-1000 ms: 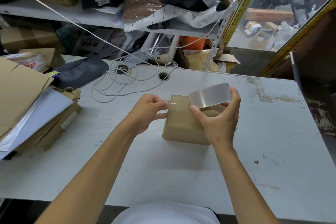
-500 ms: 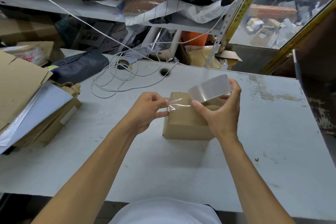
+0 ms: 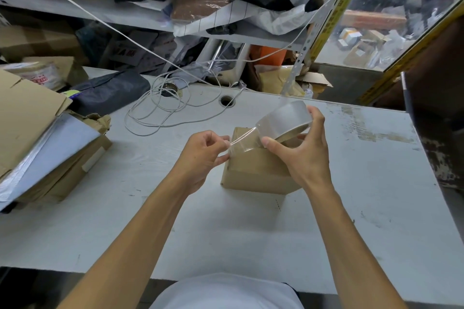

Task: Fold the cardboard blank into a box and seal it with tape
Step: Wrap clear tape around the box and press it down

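A small brown cardboard box (image 3: 253, 170), folded up, sits on the white table (image 3: 364, 195) in front of me. Above its far right part my right hand (image 3: 305, 155) grips a roll of clear tape (image 3: 285, 120), thumb on the near side and fingers over the far rim. A short strip of clear tape (image 3: 242, 139) stretches leftward from the roll. My left hand (image 3: 203, 153) pinches the free end of that strip, just left of the box's top edge. The hands hide part of the box's top.
A stack of flat cardboard and a silver-grey sheet (image 3: 42, 148) lies at the table's left. A coiled white cable (image 3: 160, 110) and a cable hole (image 3: 227, 100) sit behind the box. Cluttered shelves stand at the back, and a dark drop borders the table's right edge.
The strip of tape between the roll and my left hand has grown longer as the hands drew apart. The roll has risen slightly above the box.
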### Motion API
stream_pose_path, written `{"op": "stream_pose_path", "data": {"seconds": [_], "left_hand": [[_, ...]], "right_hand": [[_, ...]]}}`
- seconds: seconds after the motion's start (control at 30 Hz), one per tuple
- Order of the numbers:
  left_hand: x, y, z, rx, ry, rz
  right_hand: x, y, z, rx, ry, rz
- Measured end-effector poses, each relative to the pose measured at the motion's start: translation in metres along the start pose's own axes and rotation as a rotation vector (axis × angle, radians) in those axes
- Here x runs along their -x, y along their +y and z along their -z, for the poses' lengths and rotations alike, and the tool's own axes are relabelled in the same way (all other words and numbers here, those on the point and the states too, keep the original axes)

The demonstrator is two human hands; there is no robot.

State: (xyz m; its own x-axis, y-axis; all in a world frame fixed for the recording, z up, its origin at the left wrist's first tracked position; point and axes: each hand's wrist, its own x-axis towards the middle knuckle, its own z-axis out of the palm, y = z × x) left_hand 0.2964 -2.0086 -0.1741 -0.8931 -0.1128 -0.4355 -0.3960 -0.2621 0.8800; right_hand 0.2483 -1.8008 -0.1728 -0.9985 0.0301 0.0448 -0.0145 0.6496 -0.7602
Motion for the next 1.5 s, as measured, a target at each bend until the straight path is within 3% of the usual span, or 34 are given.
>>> {"op": "stream_pose_path", "data": {"seconds": [0.37,0.83,1.07,1.5], "left_hand": [[-0.001,0.001,-0.002,-0.019,-0.049,0.001],[-0.004,-0.005,0.007,0.013,0.030,0.047],[-0.014,-0.005,0.016,0.021,-0.023,0.110],[-0.026,-0.012,0.023,0.054,-0.094,0.170]], "right_hand": [[0.019,0.007,-0.004,-0.077,0.137,0.007],[0.010,0.011,-0.013,-0.043,0.094,0.135],[0.013,0.010,-0.024,0.013,0.181,0.174],[0.012,0.011,-0.022,0.019,0.157,0.161]]}}
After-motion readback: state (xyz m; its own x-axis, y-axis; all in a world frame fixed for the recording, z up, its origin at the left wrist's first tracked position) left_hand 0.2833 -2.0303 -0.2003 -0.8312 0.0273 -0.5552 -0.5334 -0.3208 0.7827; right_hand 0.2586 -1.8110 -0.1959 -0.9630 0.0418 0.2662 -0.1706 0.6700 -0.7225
